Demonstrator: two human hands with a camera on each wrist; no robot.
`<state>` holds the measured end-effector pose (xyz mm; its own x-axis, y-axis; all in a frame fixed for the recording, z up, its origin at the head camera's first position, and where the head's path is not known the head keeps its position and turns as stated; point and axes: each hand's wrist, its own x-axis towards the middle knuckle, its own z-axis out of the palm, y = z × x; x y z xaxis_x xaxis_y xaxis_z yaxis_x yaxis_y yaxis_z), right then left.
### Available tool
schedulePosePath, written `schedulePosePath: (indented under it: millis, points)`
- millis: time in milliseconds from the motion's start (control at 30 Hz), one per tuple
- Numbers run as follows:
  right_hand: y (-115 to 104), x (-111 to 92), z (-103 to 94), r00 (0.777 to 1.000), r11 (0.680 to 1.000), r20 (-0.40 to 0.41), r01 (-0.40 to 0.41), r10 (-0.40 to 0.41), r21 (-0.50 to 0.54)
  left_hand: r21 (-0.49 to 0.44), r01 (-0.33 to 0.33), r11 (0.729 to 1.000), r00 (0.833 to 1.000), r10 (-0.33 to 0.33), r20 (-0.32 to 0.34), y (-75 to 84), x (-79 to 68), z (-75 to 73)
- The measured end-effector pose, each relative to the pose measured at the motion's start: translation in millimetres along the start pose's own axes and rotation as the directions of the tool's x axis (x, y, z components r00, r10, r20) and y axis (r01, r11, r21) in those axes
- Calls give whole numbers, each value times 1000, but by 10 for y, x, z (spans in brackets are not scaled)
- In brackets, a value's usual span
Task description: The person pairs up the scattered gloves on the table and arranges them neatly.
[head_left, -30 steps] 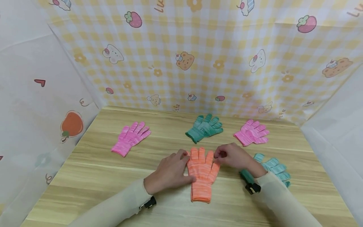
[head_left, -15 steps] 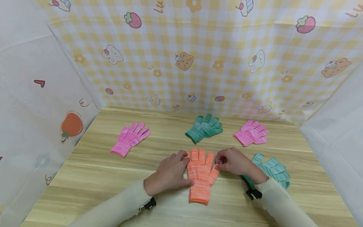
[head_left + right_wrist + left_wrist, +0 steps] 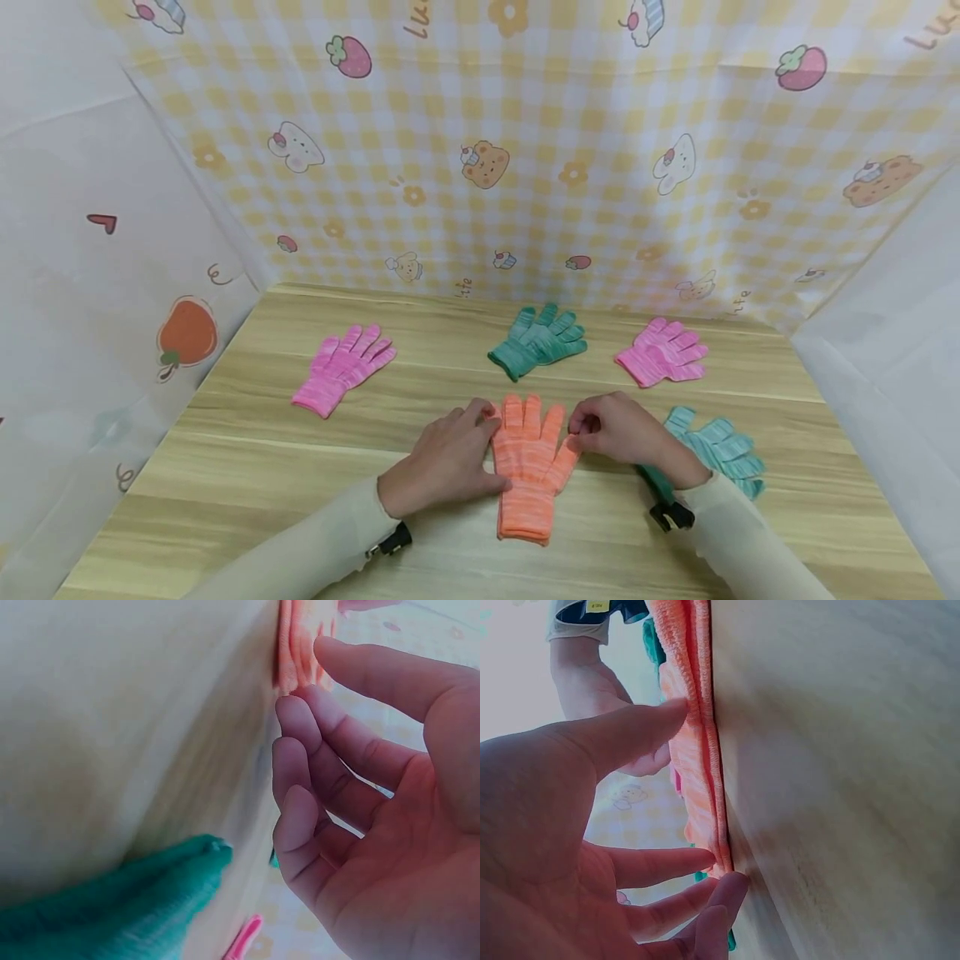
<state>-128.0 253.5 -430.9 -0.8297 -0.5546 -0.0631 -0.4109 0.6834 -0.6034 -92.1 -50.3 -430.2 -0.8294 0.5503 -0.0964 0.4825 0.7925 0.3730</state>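
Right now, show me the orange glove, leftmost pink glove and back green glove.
Orange glove [image 3: 527,460], head view: its broad middle.
Leftmost pink glove [image 3: 342,375], head view: its middle.
Back green glove [image 3: 536,342], head view: its middle.

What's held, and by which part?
The orange knitted glove: right hand pinches its thumb tip; left hand touches the opposite edge, no clear grip there.

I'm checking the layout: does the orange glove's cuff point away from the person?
No: in the head view, the orange glove lies with its cuff toward the bottom edge and its fingers pointing to the checked cloth.
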Motion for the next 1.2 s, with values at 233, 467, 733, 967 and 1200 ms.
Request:
schedulePosePath:
  millis: [233,467,733,967,1200]
  points:
    - [-61,-28,-132,999,1000,-45,-20,19,-8,-31,-10,999,1000,10,-19,-9,6,-42]
    - [-83,-115,-308,990,998,-143,-10,1,-61,-18,-33,999,999,32,-44,8,16,-59]
    - [28,-297,-497,978,993,-198,-84,65,-87,-22,-78,997,995,76,-72,109,84,-99]
    - [208,-550,-628,960,977,-229,-188,162,-98,0,-141,990,987,141,-71,337,167,-126]
    - [402,-796,-750,929,950,-275,-290,249,-119,56,-219,974,973,222,-63,613,277,-148]
